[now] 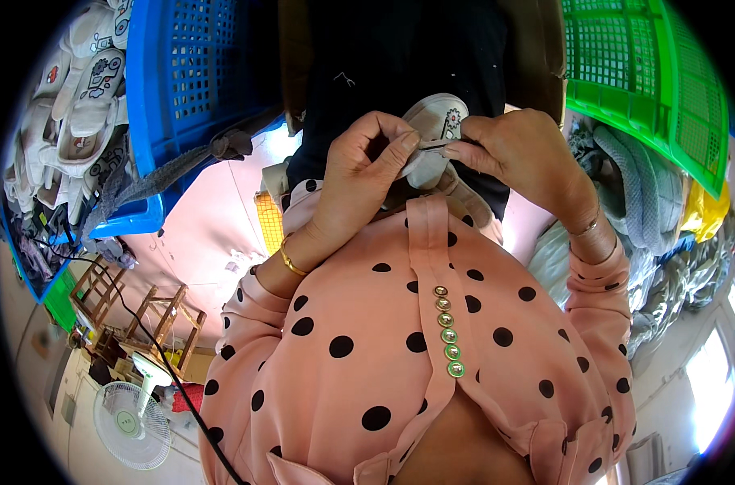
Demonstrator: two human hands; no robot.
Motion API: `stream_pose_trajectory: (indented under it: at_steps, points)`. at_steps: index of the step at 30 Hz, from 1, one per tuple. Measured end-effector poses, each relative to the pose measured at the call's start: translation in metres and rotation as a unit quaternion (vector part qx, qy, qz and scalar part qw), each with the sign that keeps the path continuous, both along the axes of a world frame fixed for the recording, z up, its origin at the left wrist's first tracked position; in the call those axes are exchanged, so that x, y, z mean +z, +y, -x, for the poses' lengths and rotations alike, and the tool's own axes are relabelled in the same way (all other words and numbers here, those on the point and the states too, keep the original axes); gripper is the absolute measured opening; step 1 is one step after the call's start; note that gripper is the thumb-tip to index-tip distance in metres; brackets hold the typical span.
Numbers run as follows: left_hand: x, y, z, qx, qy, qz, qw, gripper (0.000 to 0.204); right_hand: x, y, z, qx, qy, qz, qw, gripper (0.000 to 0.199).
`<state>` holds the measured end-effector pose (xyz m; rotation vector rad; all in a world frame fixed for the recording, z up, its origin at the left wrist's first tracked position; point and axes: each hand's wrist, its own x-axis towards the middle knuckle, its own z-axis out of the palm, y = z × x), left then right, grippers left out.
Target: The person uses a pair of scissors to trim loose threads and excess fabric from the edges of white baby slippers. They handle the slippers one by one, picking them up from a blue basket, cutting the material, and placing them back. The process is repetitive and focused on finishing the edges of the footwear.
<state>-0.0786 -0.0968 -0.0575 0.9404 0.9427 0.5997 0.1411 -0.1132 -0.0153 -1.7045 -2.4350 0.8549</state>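
A small pale fabric shoe with a dark line drawing on it sits in front of my body, over my dark-clothed lap. My left hand comes from the left with thumb and forefinger pinched on a pale strip at the shoe's near part. From the right, my right hand pinches the same area, its fingertips close to the left thumb. A thin dark line shows between the two hands; I cannot tell whether it is a tool or a gap. My fingers hide part of the shoe.
A blue plastic crate stands at left, with a grey cloth strip tied on it. Beyond it pile similar pale shoes. At right are a green crate and grey knitted pieces. Wooden stools and a fan are lower left.
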Motion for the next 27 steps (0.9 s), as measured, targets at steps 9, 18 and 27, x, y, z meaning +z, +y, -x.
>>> stream_pose_trajectory:
  at_steps: [9,18,27]
  points:
    - [0.001,0.002,0.001,0.013,0.020,0.022,0.999,0.010,0.012,0.016,-0.003,0.024,-0.027,0.008,0.999,0.047]
    - [-0.013,0.009,0.013,0.051,-0.054,0.109,0.991,0.016,-0.029,-0.015,0.026,-0.125,0.282,0.092,0.947,0.034]
    - [0.007,0.004,0.040,-0.105,0.198,-0.311,0.924,0.018,-0.036,0.006,0.028,-0.140,0.311,0.133,0.931,0.020]
